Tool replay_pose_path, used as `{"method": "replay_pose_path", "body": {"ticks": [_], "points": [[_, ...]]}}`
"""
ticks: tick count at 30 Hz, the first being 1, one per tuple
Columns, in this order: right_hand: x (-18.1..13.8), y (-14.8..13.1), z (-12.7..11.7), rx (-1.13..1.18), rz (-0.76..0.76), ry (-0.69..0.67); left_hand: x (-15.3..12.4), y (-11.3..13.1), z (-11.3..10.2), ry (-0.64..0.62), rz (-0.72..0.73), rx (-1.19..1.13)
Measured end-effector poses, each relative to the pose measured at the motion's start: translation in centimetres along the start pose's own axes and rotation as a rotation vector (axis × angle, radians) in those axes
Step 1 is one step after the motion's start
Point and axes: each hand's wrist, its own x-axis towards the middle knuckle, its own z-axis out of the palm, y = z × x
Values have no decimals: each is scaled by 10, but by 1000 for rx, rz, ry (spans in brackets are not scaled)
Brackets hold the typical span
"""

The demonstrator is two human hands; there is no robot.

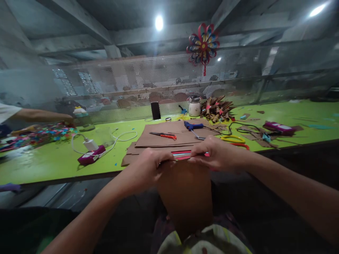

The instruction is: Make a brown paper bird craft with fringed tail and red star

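My left hand [149,166] and my right hand [214,153] both pinch the top edge of a brown cardboard sheet [185,197] that hangs down over my lap below the table edge. Between my hands, coloured paper strips [182,154], red and blue, lie on the table just behind the sheet's edge. Both hands have their fingers closed on the cardboard. A stack of flat brown cardboard [169,135] lies on the green table [53,158] just beyond my hands.
Red-handled scissors [164,135] and a blue glue gun [192,126] rest on the cardboard stack. A purple device with a white charger [91,152] lies to the left. Another person's arm [37,114] reaches over coloured scraps at far left. A mesh fence backs the table.
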Motion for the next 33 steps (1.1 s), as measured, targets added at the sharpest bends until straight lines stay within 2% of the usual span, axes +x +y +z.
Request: {"method": "replay_pose_path", "body": {"ticks": [6,10,15,20,25,33], "points": [[-2,6,1,44,14,29,5,-11,5,-9,-55,-82],[-2,13,-1,158,65,-79,7,-21,5,-35,-119,-223],[-4,26,-6,269,34,-189,4,-33,7,-48,-148,-332],[-4,33,-6,399,71,-216,0,-41,12,1,-254,-559],[-3,41,0,552,149,-225,-1,-49,17,105,-267,-723],[-7,47,11,714,232,-162,-1,-46,25,154,-361,-957]]}}
